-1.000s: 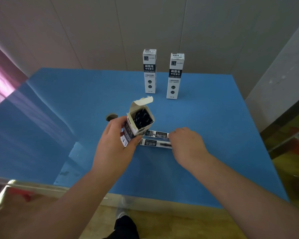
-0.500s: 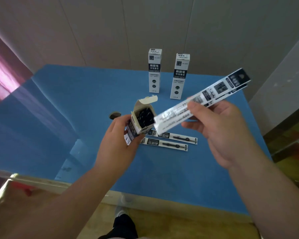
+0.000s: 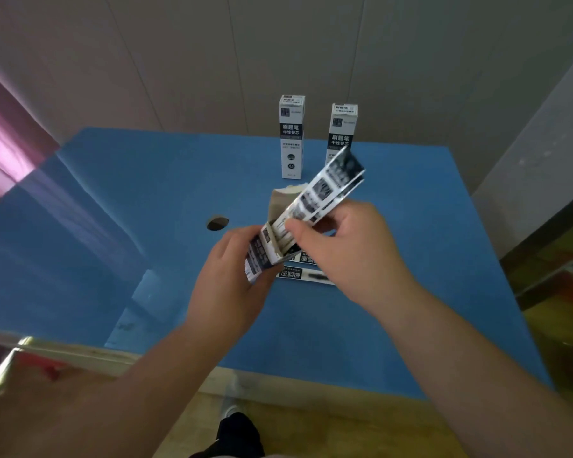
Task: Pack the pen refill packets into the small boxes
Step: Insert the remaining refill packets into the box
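My left hand grips a small white-and-black box tilted above the blue table, its top flap open. My right hand pinches a long refill packet whose lower end sits inside the box mouth; the upper end sticks out toward the far right. Two more refill packets lie flat on the table under my hands, partly hidden by my right hand.
Two closed boxes stand upright at the back of the table, one to the left of the other, whose lower part the held packet covers. A round hole is in the tabletop left of my hands. The table's near edge runs below my forearms.
My right hand took a packet off the table, lifted it, then swung it down so its end entered the open box. The left hand kept hold of the box.
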Motion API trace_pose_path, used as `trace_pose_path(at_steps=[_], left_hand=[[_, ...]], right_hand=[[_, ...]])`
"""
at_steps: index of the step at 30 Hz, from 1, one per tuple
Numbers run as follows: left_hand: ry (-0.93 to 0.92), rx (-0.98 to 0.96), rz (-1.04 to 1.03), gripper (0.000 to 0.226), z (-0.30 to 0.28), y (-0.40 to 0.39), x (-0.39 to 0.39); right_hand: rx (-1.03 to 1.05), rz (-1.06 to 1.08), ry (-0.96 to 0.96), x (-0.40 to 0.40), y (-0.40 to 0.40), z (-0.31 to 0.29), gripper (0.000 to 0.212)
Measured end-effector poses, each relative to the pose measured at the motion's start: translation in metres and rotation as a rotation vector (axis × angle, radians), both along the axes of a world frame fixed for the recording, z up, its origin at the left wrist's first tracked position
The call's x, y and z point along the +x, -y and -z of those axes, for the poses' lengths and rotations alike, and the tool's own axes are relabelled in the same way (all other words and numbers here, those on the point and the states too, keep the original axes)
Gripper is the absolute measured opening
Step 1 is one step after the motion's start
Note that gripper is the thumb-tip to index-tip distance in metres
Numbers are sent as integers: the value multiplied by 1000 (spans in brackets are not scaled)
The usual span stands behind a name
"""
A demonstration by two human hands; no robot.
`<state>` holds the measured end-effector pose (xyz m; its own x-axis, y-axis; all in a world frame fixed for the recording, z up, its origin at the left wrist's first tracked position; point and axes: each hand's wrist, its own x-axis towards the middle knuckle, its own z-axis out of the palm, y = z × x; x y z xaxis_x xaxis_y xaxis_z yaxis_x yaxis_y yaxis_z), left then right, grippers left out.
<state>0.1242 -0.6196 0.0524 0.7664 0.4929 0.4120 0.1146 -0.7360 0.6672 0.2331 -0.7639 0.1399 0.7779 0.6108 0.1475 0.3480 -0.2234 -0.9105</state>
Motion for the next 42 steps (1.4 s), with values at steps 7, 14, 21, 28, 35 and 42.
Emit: trace_pose_path(at_steps=[7, 14, 21, 28, 35, 42], left_hand=[[-7, -2, -36, 52, 3, -4, 3], [3, 50, -29, 48, 2, 2, 1], [-26, 41, -42, 51, -1, 4, 5], [-25, 38, -41, 53, 0, 2, 6], [-42, -15, -42, 50, 2, -3, 5], [-47, -70, -41, 51, 2, -2, 2]], right_hand=[[-75, -12, 97, 1, 2, -8, 10], [-262, 1, 220, 1, -6, -10, 18], [-385, -12, 357, 7, -6, -10, 9], [-441, 20, 437, 17, -11, -7, 16], [-297, 134, 186, 54, 16, 33, 21], [-869, -114, 415, 57, 7, 99, 50]])
